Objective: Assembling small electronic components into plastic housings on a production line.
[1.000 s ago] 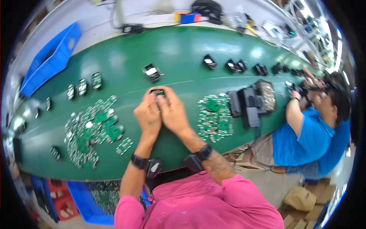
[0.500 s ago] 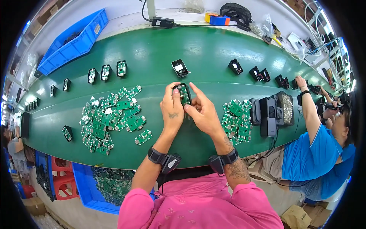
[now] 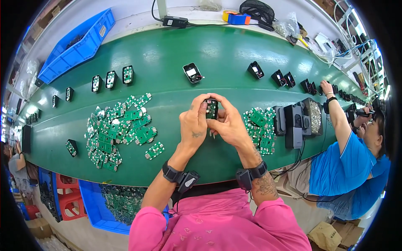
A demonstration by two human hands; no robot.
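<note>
A small black housing held over the worktop's middle

The black housing (image 3: 210,108) with a green board inside is gripped between the left hand (image 3: 193,123) and right hand (image 3: 227,124), above the green worktop (image 3: 176,58), between two heaps of green circuit boards (image 3: 117,129).

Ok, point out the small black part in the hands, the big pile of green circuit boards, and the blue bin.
small black part (image 3: 210,108), head view, its board-filled face.
pile of green circuit boards (image 3: 115,129), head view, pile's middle.
blue bin (image 3: 77,48), head view, its long side wall.

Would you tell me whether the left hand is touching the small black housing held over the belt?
Touching. The head view shows the left hand with its thumb pressed on the black housing, and the right hand gripping the other side.
</note>
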